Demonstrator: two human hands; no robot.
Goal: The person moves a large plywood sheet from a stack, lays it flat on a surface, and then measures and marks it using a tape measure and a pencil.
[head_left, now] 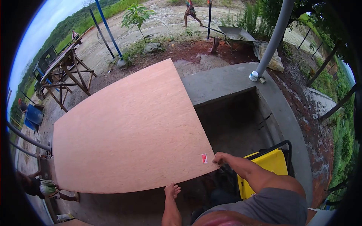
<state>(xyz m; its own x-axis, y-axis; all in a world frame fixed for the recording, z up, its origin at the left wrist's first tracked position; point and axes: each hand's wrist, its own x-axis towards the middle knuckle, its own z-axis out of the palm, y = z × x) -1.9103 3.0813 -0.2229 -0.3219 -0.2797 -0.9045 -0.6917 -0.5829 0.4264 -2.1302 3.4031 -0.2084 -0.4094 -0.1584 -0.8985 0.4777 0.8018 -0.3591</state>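
A large, pale pinkish plywood sheet (128, 128) fills the middle of the view, with a small red-and-white sticker close to its near right corner. At that corner my right hand (220, 158) is closed on the edge. My left hand (172, 190) is at the near long edge, its fingers loosely bent and apart, fingertips right at the rim.
Right of the sheet is a grey concrete counter (226, 81) with a dark recess and a grey post (273, 41). A yellow, black-framed object (266, 169) stands beside my right arm. Another person (45, 187) is at the far left. Wooden trestles (69, 73) stand behind.
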